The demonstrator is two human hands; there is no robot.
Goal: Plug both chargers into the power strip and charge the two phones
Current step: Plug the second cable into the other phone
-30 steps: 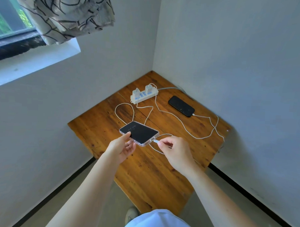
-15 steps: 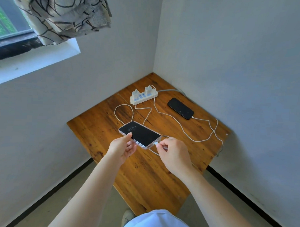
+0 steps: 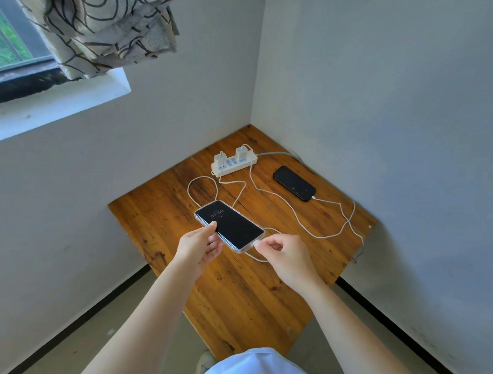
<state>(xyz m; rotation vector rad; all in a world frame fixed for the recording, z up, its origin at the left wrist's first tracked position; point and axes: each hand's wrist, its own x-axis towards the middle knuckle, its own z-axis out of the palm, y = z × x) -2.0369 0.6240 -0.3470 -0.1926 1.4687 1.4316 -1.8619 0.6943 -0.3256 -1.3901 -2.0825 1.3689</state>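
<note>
Now the left hand (image 3: 200, 245) grips the near phone (image 3: 229, 226) by its long edge, thumb pressed on the dark screen, which shows 07:59, and the phone sits tilted just above the wooden surface (image 3: 244, 298). Over on the other side, the right hand (image 3: 286, 256) pinches the plug end of a white cable (image 3: 239, 193) right at the phone's bottom edge; whether the plug is fully seated cannot be told from this angle. That cable loops back across the wood to the white power strip (image 3: 235, 164) at the far corner, where two white chargers (image 3: 241, 152) stand upright in its sockets, one near each end. Beside the strip, to the right, the second phone (image 3: 294, 183) lies flat and dark, with its own white cable (image 3: 333, 218) meeting its near end and curling across the surface back toward the strip. Up at the left, a patterned curtain (image 3: 100, 27) hangs beside the window.
</note>
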